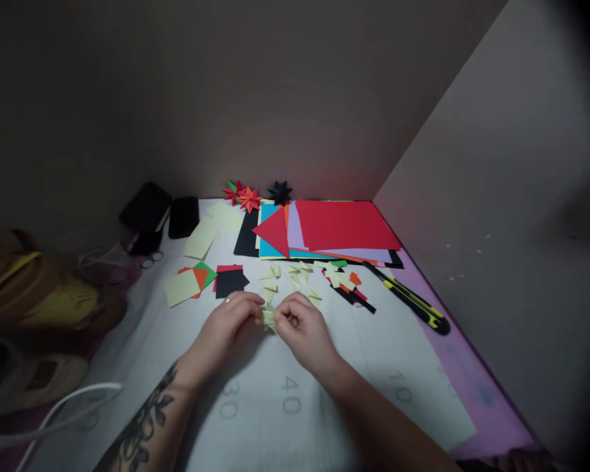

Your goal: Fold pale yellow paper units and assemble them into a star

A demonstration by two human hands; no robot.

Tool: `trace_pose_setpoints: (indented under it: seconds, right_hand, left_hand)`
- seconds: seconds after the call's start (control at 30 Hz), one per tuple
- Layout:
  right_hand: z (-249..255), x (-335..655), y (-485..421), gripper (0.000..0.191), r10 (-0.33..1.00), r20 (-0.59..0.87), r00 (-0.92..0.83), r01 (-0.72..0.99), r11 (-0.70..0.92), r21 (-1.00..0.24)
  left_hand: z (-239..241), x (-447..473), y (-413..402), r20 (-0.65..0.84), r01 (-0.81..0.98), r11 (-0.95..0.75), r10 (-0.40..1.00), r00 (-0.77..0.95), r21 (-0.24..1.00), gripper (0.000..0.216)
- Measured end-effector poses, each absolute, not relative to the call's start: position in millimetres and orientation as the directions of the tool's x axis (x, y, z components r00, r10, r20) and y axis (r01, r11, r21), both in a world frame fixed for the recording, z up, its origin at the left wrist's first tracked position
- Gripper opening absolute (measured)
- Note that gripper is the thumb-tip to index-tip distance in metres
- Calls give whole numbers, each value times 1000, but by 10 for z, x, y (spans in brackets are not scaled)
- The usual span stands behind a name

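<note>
My left hand (231, 321) and my right hand (302, 328) meet over the white mat (373, 367), both pinching a small folded pale-yellow paper piece (269, 318) between their fingertips. The left hand wears a ring, and its forearm is tattooed. Just beyond the hands lie several small folded pale-yellow pieces (295, 275). Further back rests a stack of coloured paper sheets (334, 229), red on top.
Three folded paper stars (255, 195) sit at the back by the wall. A yellow-black utility knife (413, 300) lies at the right. Yellow, orange, green and black squares (201, 280) lie at the left, near dark phones (167, 213), scissors (150, 260) and bags (34, 288).
</note>
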State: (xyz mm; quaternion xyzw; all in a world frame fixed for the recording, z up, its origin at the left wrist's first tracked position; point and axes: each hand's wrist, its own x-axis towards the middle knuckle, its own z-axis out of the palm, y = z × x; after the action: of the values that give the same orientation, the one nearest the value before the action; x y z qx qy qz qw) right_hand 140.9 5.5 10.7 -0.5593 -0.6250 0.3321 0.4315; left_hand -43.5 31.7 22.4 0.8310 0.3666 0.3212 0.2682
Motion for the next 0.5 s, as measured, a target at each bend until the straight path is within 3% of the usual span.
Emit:
trace_pose_setpoints:
  seconds: [0.13,0.33,0.5]
  right_hand:
    - [90,1408,44,14,985,169,-20,407,163,-899]
    - [83,1387,29,14,986,167,-23,410,162,-897]
    - [112,1386,42,15,992,124,5,397,112,-911]
  left_hand:
    - [239,-410,309,274,395,-495,824,495,774,11]
    - [163,-319,244,149,432,-281,938,314,857,6]
    - [203,-321,246,272,390,-425,880,389,817,11]
